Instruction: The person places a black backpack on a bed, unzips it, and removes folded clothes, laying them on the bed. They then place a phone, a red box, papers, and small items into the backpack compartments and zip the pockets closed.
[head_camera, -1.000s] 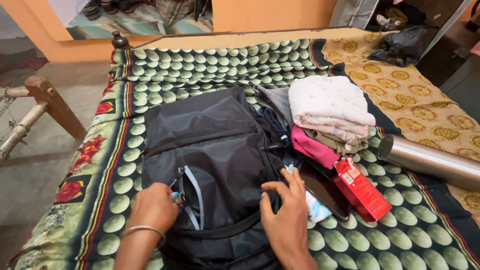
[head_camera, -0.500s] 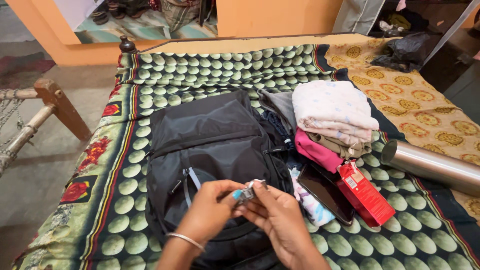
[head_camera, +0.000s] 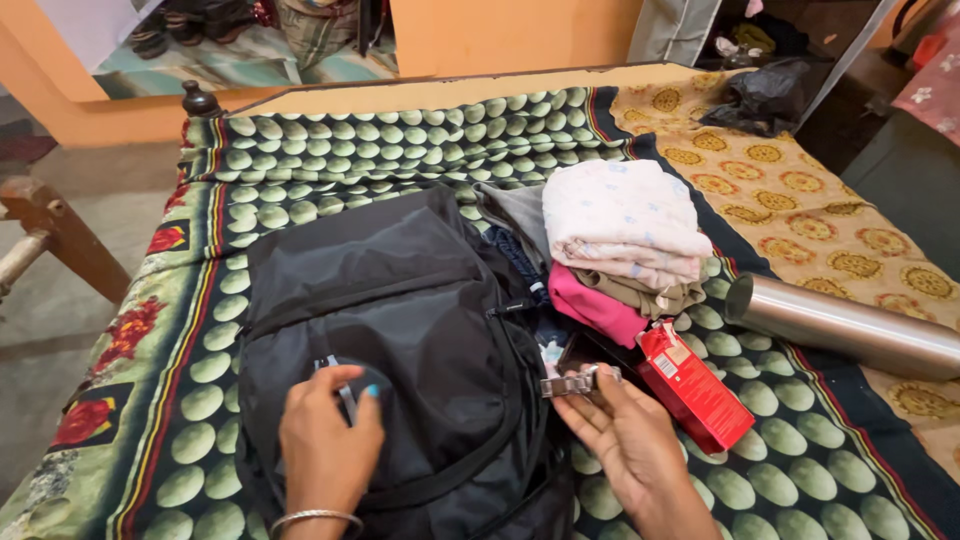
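Packing looks barely begun — left hand (head_camera: 328, 440) pinches the black backpack's (head_camera: 390, 330) zipper pull, right hand (head_camera: 632, 443) grips a small metal clip (head_camera: 578, 382), folded clothes (head_camera: 625, 235) outside on the bed (head_camera: 400, 140).

Black backpack (head_camera: 400, 330), red box (head_camera: 693, 385), green-dotted bedspread (head_camera: 400, 140)

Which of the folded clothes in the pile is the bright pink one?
The pink cloth at the bottom front of the pile, under the olive one and the white floral one on top.

Matt black cloth backpack (head_camera: 400, 330); smooth brushed-metal flask (head_camera: 850, 320).
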